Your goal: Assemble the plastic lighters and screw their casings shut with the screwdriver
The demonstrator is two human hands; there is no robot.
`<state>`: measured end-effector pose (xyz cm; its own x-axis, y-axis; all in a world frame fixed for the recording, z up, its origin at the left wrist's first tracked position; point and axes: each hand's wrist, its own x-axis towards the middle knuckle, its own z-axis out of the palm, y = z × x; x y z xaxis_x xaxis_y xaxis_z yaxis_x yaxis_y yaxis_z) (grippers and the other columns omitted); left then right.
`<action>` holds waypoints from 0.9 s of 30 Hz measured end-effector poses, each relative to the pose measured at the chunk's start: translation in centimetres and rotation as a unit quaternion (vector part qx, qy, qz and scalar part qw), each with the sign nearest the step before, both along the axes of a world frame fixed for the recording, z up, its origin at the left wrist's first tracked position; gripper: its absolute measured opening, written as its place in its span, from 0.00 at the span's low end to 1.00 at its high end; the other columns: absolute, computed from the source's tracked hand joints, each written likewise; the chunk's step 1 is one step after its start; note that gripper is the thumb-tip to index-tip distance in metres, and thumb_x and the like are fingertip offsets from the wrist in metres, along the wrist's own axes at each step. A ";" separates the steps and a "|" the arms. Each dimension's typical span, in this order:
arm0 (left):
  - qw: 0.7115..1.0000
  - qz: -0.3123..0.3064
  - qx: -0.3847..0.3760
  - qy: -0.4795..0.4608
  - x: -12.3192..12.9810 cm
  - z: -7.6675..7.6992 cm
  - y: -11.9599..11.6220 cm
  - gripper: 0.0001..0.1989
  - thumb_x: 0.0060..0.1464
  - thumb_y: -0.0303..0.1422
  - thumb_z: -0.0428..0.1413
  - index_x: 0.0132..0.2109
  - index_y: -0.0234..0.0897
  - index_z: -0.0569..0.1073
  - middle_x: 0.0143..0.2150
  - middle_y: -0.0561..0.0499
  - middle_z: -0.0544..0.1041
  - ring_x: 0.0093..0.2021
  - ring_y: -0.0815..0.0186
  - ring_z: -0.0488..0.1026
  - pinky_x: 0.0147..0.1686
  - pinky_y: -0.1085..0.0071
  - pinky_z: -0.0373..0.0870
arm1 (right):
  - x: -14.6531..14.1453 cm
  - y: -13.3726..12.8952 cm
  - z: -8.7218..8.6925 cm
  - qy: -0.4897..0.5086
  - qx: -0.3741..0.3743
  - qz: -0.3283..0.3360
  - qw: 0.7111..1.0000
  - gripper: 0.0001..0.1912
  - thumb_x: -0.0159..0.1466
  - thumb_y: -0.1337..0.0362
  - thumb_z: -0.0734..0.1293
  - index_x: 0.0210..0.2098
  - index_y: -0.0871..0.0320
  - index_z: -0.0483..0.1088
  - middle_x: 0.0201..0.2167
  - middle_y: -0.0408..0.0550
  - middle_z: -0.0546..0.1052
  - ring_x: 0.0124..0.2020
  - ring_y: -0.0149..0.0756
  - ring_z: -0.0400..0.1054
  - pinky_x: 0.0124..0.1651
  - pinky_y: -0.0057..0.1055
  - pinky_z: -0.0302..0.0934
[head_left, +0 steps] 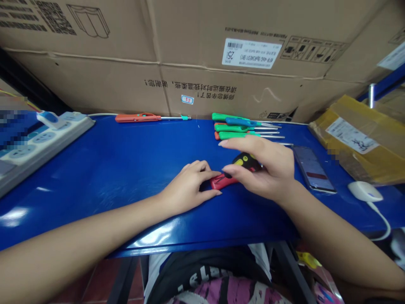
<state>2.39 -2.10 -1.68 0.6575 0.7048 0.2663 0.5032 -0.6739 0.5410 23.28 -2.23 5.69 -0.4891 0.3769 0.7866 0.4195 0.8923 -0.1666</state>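
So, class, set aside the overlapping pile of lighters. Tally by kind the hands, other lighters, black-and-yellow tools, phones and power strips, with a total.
Hands: 2 (left hand, right hand)
Lighters outside the pile: 2 (orange lighter, red lighter, partly hidden)
Black-and-yellow tool: 1
Phone: 1
Power strip: 1
Total: 7

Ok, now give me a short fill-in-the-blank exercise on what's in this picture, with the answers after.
1. The left hand grips the end of a ____ handle.
2. The right hand curves around a ____-and-yellow tool.
3. The phone lies on a ____ table.
4. The power strip is on the ____ side of the picture.

Missing words: red; black; blue; left.
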 end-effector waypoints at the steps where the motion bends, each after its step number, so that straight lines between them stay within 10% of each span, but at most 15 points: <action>1: 1.000 0.000 0.000 -0.002 0.0 0.0 0.0 0.17 0.60 0.42 0.62 0.52 0.39 0.78 0.44 0.46 0.74 0.46 0.56 0.70 0.49 0.56 0.68 | 0.1 0.1 0.0 -0.005 -0.028 0.017 0.999 0.17 0.71 0.59 0.64 0.57 0.56 0.71 0.47 0.51 0.82 0.43 0.39 0.78 0.48 0.37 0.73; 5: 1.000 -0.003 -0.004 -0.004 0.0 0.0 0.0 0.17 0.60 0.42 0.62 0.53 0.39 0.77 0.46 0.46 0.74 0.48 0.56 0.70 0.50 0.56 0.68 | 0.5 -0.1 0.4 -0.034 -0.129 0.077 0.988 0.22 0.73 0.64 0.57 0.65 0.57 0.62 0.51 0.52 0.79 0.49 0.38 0.76 0.52 0.38 0.72; 9: 1.000 0.008 -0.004 -0.014 0.1 -0.2 0.0 0.13 0.60 0.40 0.62 0.48 0.38 0.77 0.44 0.47 0.74 0.46 0.57 0.70 0.47 0.58 0.69 | 0.0 -0.5 0.5 -0.047 -0.027 0.016 0.998 0.10 0.68 0.63 0.68 0.48 0.56 0.74 0.32 0.43 0.81 0.32 0.32 0.76 0.38 0.28 0.72; 15: 1.000 0.001 0.006 -0.016 0.0 -0.1 -0.1 0.14 0.61 0.41 0.62 0.50 0.38 0.77 0.45 0.46 0.74 0.46 0.56 0.70 0.47 0.56 0.69 | -0.1 -1.1 1.0 -0.096 -0.096 0.031 0.990 0.26 0.73 0.66 0.56 0.69 0.61 0.56 0.62 0.55 0.73 0.60 0.39 0.71 0.57 0.36 0.69; 22: 1.000 0.012 -0.018 -0.006 0.2 0.1 -0.1 0.14 0.60 0.40 0.62 0.50 0.38 0.76 0.45 0.46 0.74 0.48 0.55 0.71 0.49 0.55 0.69 | 0.1 -0.9 0.6 -0.089 -0.007 -0.043 0.995 0.15 0.68 0.58 0.69 0.53 0.53 0.73 0.44 0.45 0.84 0.38 0.34 0.79 0.39 0.28 0.71; 27: 1.000 0.009 -0.008 -0.003 0.1 0.0 -0.1 0.14 0.61 0.41 0.61 0.49 0.38 0.78 0.45 0.46 0.75 0.47 0.55 0.71 0.48 0.56 0.69 | 0.2 -0.7 0.6 -0.084 -0.051 -0.012 0.995 0.21 0.71 0.61 0.63 0.62 0.58 0.66 0.51 0.50 0.81 0.46 0.36 0.78 0.47 0.30 0.72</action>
<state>2.51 -2.17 -1.67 0.6435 0.7204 0.2587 0.5108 -0.6559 0.5557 23.51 -2.88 6.34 -0.5995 0.4648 0.6516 0.4708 0.8631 -0.1825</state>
